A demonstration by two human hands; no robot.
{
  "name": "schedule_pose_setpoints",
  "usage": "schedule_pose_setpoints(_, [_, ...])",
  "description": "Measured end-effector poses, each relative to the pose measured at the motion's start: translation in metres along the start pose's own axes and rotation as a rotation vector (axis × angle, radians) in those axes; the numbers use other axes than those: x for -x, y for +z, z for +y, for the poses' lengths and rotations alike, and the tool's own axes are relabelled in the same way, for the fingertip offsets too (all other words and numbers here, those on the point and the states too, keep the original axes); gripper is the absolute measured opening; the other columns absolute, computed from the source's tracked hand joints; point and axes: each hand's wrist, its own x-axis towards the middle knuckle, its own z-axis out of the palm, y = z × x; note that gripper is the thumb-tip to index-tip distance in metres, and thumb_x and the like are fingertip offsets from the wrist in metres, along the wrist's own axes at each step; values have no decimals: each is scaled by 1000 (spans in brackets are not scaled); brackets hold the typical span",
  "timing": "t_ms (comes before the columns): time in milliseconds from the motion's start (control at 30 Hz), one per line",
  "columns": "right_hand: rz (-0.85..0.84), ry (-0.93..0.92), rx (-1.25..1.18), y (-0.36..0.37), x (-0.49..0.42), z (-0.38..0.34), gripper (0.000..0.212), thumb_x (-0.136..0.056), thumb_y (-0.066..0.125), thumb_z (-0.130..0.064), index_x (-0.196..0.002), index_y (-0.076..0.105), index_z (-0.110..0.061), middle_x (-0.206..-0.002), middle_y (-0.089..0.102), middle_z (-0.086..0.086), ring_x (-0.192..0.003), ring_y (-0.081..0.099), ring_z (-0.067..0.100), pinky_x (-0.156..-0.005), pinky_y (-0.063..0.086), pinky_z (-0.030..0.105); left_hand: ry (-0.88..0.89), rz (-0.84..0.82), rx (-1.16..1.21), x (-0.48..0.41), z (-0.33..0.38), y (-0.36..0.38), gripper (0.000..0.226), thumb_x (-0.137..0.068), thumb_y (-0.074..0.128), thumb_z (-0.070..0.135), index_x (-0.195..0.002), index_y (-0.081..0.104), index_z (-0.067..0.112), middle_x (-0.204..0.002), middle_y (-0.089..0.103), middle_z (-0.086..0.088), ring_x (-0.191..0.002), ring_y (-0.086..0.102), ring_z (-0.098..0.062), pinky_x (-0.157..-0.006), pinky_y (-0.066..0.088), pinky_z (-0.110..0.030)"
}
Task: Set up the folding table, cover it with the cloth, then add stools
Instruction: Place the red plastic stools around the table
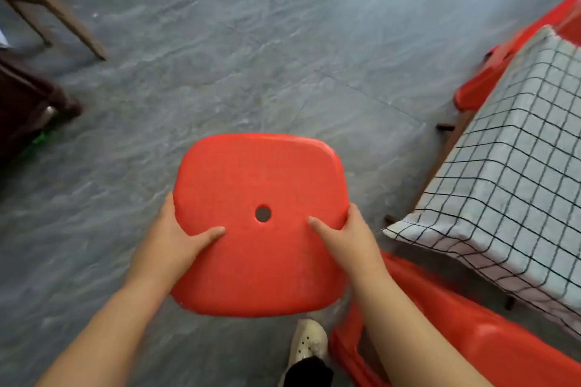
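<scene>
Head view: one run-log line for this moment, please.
phase: adding stools | left hand + right hand: gripping red stool seat edges, thumbs on top | table: cloth-covered, at right | other red stools: beside table

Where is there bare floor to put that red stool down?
Open floor lies ahead of the stool, between the wooden legs far left and the table right. Near right is crowded: other stools beside the table.

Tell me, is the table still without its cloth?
No, a checked cloth already covers the table at the right, hanging over its near corner.
</scene>
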Motion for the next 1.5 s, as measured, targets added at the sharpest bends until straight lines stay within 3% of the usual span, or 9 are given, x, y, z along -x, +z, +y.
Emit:
schedule_pose_setpoints(133, [164, -17, -143, -52, -42, -10, 67, -75, 72, -40, -128, 44, -13, -125, 57, 9, -116, 54, 25, -97, 43, 41, 156, -80, 24, -62, 75, 33, 89, -58, 87, 31, -133, 40, 23, -127, 56, -1, -110, 56, -19, -90, 42, -33])
schedule_pose_setpoints(267, [313, -18, -201, -96, -86, -25, 60, -76, 72, -39, -124, 47, -14, -122, 59, 8, -113, 56, 26, -94, 45, 38, 316, -149, 46, -123, 144, 64, 86, -59, 87, 29, -132, 40, 22, -131, 54, -1, -116, 55, -19, -102, 42, -42])
schedule_pose_setpoints(433, [421, 25, -208, -146, -160, -46, 53, -78, 71, -39, -119, 51, -14, -119, 61, 6, -110, 58, 26, -88, 46, 35, 440, -202, 32, -208, 230, 106, 99, -56, 86, 42, -138, 38, 15, -134, 54, -7, -119, 54, -23, -101, 42, -45])
schedule_pose_setpoints(567, [474, 85, -182, -174, -233, -56, 69, -74, 74, -43, -128, 45, -10, -127, 56, 11, -117, 53, 30, -98, 42, 43, 523, -262, -32, -269, 285, 148, 98, -63, 82, 44, -141, 32, 12, -133, 53, -11, -120, 53, -27, -99, 43, -45])
schedule_pose_setpoints(800, [439, 140, -156, -174, -305, -29, 100, -75, 74, -40, -149, 13, -12, -148, 35, 11, -134, 35, 31, -111, 28, 45, 565, -278, -285, -311, 318, 215, 113, -75, 62, 62, -148, -6, 9, -150, 23, -18, -136, 28, -31, -107, 27, -42])
schedule_pose_setpoints(933, [449, 174, -231, -174, -311, -19, 102, -72, 76, -41, -149, 12, -24, -147, 38, 4, -133, 38, 26, -112, 29, 44, 576, -274, -349, -315, 318, 224, 117, -74, 57, 66, -146, -14, 7, -151, 12, -18, -136, 20, -35, -110, 19, -46])
schedule_pose_setpoints(1233, [521, 269, -121, -175, -314, -26, 102, -70, 77, -43, -149, 18, -20, -145, 36, 12, -132, 33, 32, -111, 28, 43, 522, -304, -481, -314, 327, 219, 119, -74, 52, 71, -145, -18, 7, -153, 8, -19, -138, 17, -36, -111, 16, -46])
schedule_pose_setpoints(1367, [693, 198, 207, -159, -295, -45, 77, -76, 71, -44, -141, 35, -21, -138, 37, 11, -126, 33, 31, -103, 32, 42, 587, -204, -729, -305, 333, 212, 111, -79, 35, 75, -145, -16, 2, -157, -5, -16, -144, 4, -30, -113, 6, -51])
schedule_pose_setpoints(1500, [517, -92, 361, -134, -232, -47, 41, -84, 64, -35, -122, 57, -23, -125, 53, 3, -117, 47, 26, -96, 42, 40, 815, -225, -616, -270, 323, 192, 84, -91, 33, 60, -149, 0, 8, -158, 1, -12, -144, 6, -27, -113, 8, -46])
